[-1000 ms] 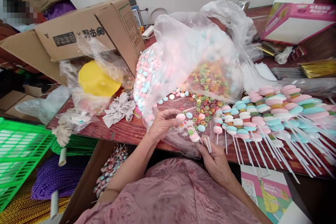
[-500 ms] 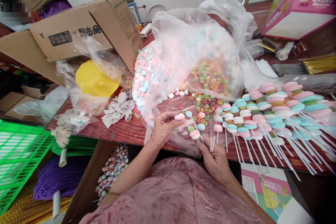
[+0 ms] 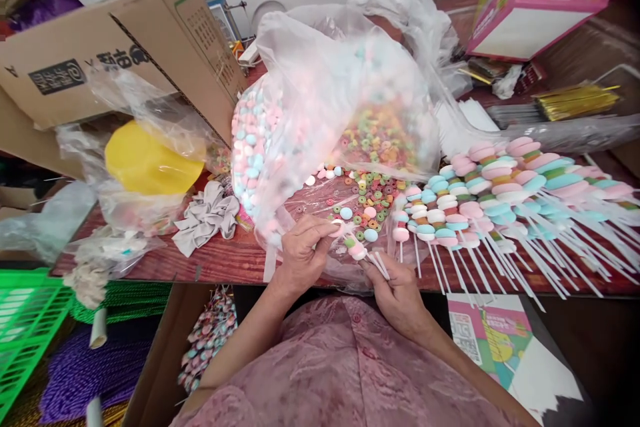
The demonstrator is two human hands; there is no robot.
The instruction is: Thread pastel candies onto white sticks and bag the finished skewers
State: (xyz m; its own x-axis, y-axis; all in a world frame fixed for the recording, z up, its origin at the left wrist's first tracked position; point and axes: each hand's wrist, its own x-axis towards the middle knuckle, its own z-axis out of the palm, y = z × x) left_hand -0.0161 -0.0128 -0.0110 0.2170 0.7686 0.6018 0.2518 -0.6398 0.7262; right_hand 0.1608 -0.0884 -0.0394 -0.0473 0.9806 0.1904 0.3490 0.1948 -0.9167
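My right hand (image 3: 395, 297) grips several white sticks (image 3: 379, 264) at the table's front edge; one stick carries a pink candy and a green ring (image 3: 355, 249). My left hand (image 3: 301, 250) pinches a pale pink candy piece (image 3: 339, 226) right at that stick's tip. Both hands work over a clear plastic sheet strewn with loose colourful ring candies and round candies (image 3: 367, 203). Behind them a big clear bag (image 3: 345, 100) holds pastel candies and rings. To the right lie rows of finished candy skewers (image 3: 490, 197) with white sticks fanning toward me.
A cardboard box (image 3: 115, 60) and a yellow tub in plastic (image 3: 145, 160) stand at the left, with a grey cloth (image 3: 207, 217) beside them. A pink box (image 3: 535, 13) and gold strips (image 3: 575, 100) are at the back right. A green crate (image 3: 25, 327) sits low left.
My left hand has brought the pink candy down onto the tip of the stick in my right hand. The view has shifted slightly right and down.
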